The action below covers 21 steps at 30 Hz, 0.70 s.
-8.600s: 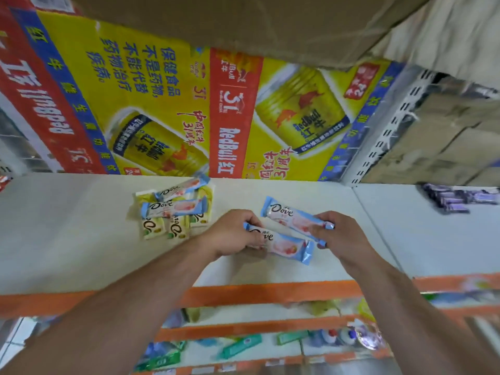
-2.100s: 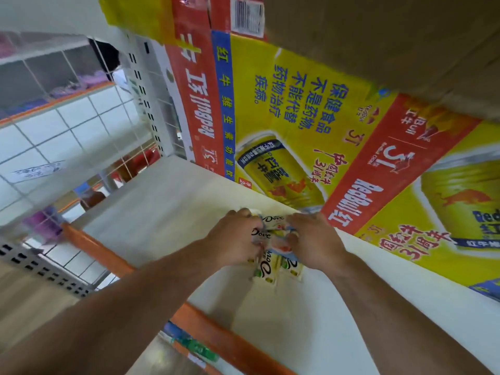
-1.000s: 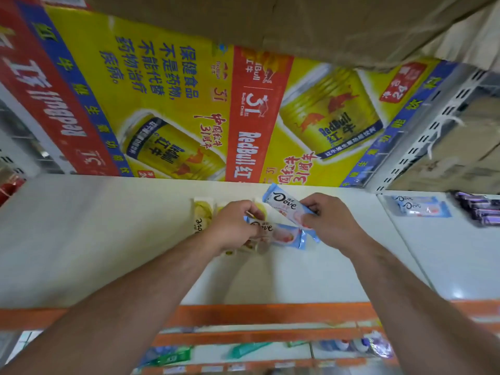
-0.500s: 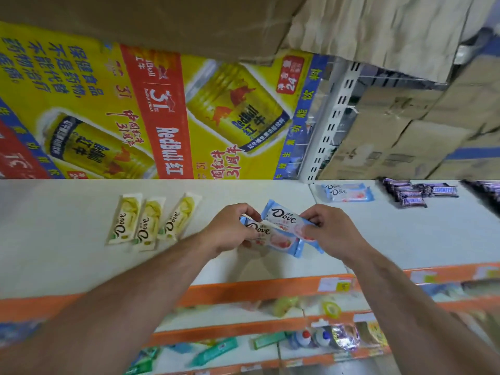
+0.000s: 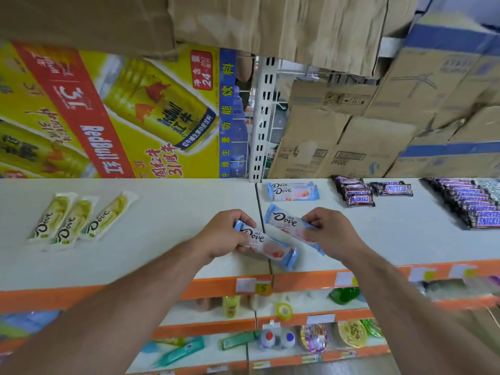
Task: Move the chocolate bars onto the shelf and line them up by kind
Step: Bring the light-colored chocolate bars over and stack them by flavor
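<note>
Above the white shelf (image 5: 162, 239), the left hand (image 5: 221, 236) grips one blue Dove bar (image 5: 267, 246), the right hand (image 5: 330, 234) pinches another blue bar (image 5: 284, 220) just beside it.

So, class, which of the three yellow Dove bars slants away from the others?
The rightmost yellow Dove bar, nearest the left hand: its far end splays rightward, while the other two lie parallel.
</note>
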Each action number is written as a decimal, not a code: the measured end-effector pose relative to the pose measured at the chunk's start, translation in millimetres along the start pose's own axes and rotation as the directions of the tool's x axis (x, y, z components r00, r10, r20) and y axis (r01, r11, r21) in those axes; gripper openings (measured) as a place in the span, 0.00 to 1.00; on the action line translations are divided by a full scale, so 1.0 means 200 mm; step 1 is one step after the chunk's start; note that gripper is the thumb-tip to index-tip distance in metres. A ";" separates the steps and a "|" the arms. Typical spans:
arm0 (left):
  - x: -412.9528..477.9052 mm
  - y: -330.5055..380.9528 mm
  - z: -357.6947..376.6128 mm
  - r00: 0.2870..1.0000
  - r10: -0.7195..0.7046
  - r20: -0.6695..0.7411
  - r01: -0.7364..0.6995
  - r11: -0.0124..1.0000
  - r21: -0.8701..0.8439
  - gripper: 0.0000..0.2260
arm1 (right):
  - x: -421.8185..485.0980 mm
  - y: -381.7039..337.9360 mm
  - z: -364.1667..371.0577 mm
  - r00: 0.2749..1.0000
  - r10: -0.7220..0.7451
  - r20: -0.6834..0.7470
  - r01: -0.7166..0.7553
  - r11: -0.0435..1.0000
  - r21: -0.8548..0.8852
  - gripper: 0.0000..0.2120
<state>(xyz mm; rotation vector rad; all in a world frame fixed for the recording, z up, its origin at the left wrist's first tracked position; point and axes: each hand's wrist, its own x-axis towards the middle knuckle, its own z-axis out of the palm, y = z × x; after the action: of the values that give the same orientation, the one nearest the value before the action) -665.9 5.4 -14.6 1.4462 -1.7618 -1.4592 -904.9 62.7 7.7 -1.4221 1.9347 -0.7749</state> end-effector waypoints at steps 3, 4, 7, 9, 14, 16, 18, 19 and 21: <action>0.09 0.02 0.02 1.000 0.006 -0.005 -0.006 1.000 -0.005 0.12 | 0.07 0.05 -0.02 1.000 0.023 -0.003 -0.023 1.000 0.014 0.08; 0.12 0.03 0.02 1.000 0.008 -0.001 -0.008 1.000 -0.005 0.12 | 0.10 0.06 -0.03 0.999 0.034 -0.010 -0.034 0.999 0.011 0.08; 0.22 0.05 0.03 1.000 0.018 0.020 -0.017 1.000 -0.019 0.11 | 0.17 0.09 -0.05 0.998 0.052 -0.021 -0.052 0.999 -0.005 0.09; 0.28 0.07 0.04 1.000 0.014 0.024 -0.014 1.000 -0.028 0.11 | 0.22 0.10 -0.07 0.998 0.061 -0.019 -0.061 0.998 -0.031 0.09; 0.36 0.08 0.05 0.998 -0.007 0.060 0.010 0.999 -0.047 0.11 | 0.35 0.14 -0.07 0.998 0.057 -0.011 -0.058 0.996 -0.060 0.08; 0.37 0.10 0.06 0.999 -0.013 0.050 0.016 0.998 -0.056 0.11 | 0.40 0.15 -0.07 0.999 0.043 0.000 -0.043 0.995 -0.094 0.09; 0.39 0.12 0.06 1.000 -0.006 0.028 0.008 0.999 -0.049 0.11 | 0.47 0.16 -0.08 0.999 0.028 0.031 -0.024 0.991 -0.129 0.09; 0.40 0.13 0.07 1.000 -0.005 0.015 0.006 0.999 -0.046 0.11 | 0.50 0.16 -0.08 0.999 0.019 0.049 -0.011 0.987 -0.157 0.09; 0.40 0.14 0.08 1.000 -0.012 -0.016 0.012 0.999 -0.049 0.11 | 0.57 0.16 -0.09 0.996 -0.008 0.089 0.026 0.979 -0.203 0.09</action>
<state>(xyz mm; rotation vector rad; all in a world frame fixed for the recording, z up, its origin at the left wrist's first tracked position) -721.3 -61.3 -17.3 1.4423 -1.6983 -1.4819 -964.6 -36.8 -19.8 -1.5684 1.9818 -0.5235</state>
